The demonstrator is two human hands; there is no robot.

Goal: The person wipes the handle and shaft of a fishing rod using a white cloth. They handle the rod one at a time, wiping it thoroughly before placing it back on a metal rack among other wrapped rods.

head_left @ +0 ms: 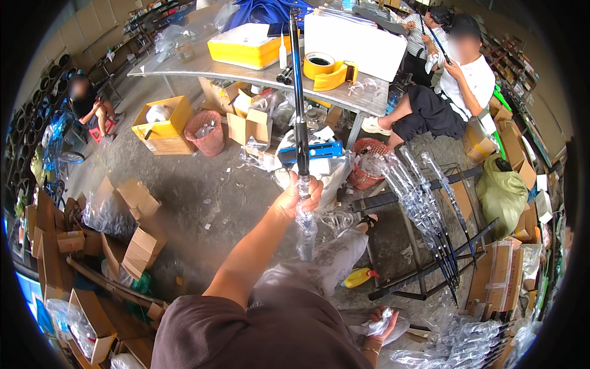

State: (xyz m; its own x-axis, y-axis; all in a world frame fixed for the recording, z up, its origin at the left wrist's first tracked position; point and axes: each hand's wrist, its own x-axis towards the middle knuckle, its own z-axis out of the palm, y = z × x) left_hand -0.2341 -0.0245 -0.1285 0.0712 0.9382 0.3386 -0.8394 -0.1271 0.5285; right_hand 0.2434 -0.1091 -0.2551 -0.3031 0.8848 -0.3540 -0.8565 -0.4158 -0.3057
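Note:
My left hand point(296, 197) is wrapped round the lower end of a fishing rod point(299, 123), black with a blue section. The rod stands upright in front of me, rising across the table edge. Clear plastic wrap point(305, 230) covers its handle and hangs below my fist. Low on the right, my right hand point(382, 332) is closed on a crumpled white cloth point(380, 321); whether it is cloth or tissue is hard to say. Several plastic-wrapped fishing rods point(421, 209) lean on a dark metal rack point(405, 246) to my right.
Ahead stands a table point(362, 98) with a yellow-white foam box point(246, 46) and yellow tape point(329, 71). Red baskets point(208, 138) and cartons point(163, 138) are on the floor. A seated person point(467, 80) handles a rod at right. More wrapped rods point(467, 338) lie lower right; a yellow bottle point(358, 278) is nearby.

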